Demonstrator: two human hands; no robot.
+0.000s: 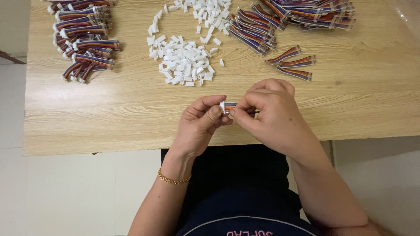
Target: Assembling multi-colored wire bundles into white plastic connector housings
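While both hands pinch it, the ribbon cable (230, 105) sits mid-air over the desk (131, 118) edge.
Left hand (199, 124) grips its white connector (222, 106), right hand (271, 113) grips the wires; loose connector pile (183, 61) beyond.

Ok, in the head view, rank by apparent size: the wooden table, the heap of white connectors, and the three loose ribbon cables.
1. wooden table
2. heap of white connectors
3. three loose ribbon cables

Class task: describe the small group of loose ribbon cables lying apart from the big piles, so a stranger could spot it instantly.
Start at the wooden table, then the big cable pile at its far right. Just nearer, above the right hand, lie three loose cables, fanned out singly, unlike the heaped bundles.
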